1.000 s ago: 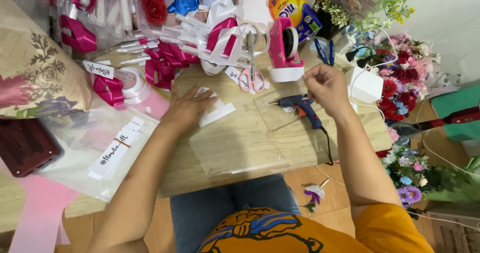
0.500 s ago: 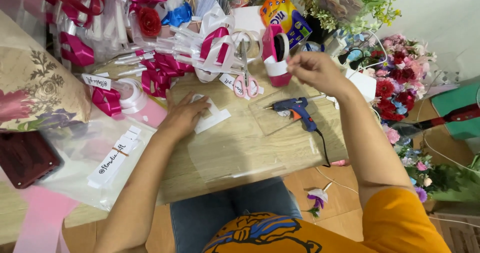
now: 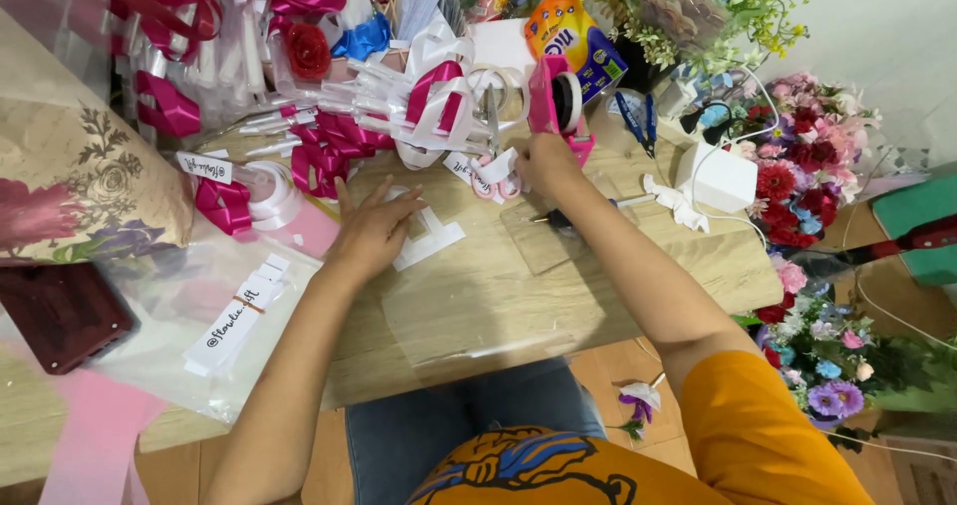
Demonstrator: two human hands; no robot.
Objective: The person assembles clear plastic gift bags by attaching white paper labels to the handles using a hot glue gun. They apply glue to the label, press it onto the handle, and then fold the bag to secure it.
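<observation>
desk (image 3: 618, 286): we work at a crowded wooden top, with ribbons heaped at the back and flowers to our right; only the middle has room, so we judge it best to keep the work there.
film (image 3: 478, 316): a clear sheet lies flat in front of us, partly under our left forearm; we would leave it undisturbed.
dispenser (image 3: 556, 106): the pink tape holder stands upright at the back edge, beside the scissors (image 3: 490, 156); we judge it wants a steady base while tape is drawn.
right hand (image 3: 543, 161): it reaches to the dispenser's foot, fingers curled there; whether the grip has closed on tape we cannot tell.
left hand (image 3: 369, 231): it lies flat, fingers spread, not grasping anything, pressing down the paper.
paper (image 3: 431, 238): the white strips sit under and just beside our left fingers; holding them firmly should stop them sliding.
</observation>
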